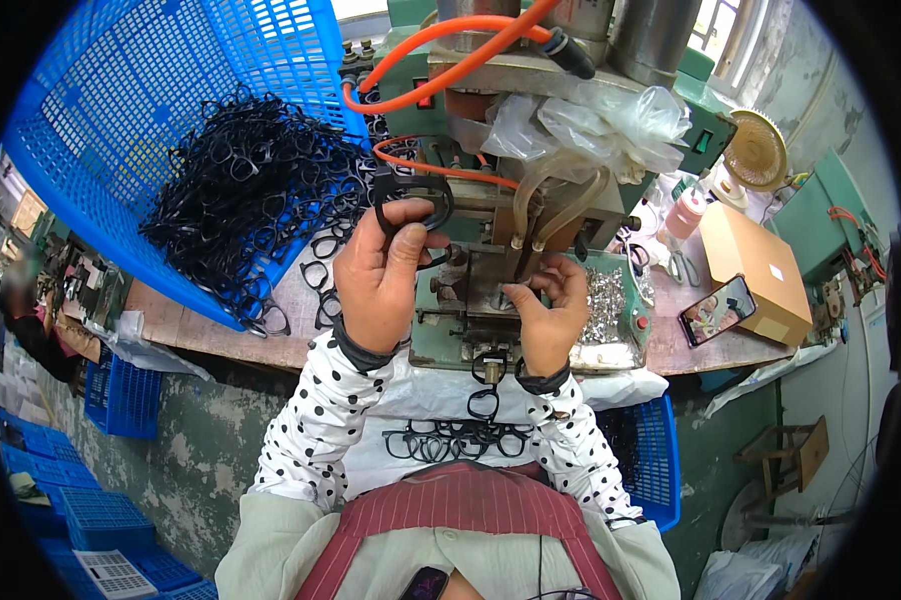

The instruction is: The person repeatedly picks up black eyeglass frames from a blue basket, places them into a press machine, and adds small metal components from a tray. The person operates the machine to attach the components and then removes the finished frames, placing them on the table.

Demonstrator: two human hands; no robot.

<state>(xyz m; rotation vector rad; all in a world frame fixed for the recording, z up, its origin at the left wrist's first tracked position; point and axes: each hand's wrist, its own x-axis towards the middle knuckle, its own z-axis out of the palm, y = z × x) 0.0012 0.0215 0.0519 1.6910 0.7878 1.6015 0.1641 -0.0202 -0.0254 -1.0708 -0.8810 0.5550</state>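
Observation:
My left hand (381, 285) is raised left of the press, thumb and fingers closed on a black eyeglass frame (445, 188) with its rims upright. My right hand (553, 325) rests at the metal block (483, 268) of the bench press, below two clear hoses. Its thumb and index finger are bent together over the block; whatever lies between them is too small to make out. Another black frame (484, 404) hangs at the press's front edge. Several more glasses frames (431, 445) lie on the white cloth across my lap.
A blue basket (81, 170) heaped with black frames (236, 165) leans at the left. Small metal parts (606, 305) fill a tray right of the press. Beyond are scissors (683, 268), a phone (719, 312), a cardboard box (761, 275) and a fan (756, 150). Orange hoses (441, 60) loop overhead.

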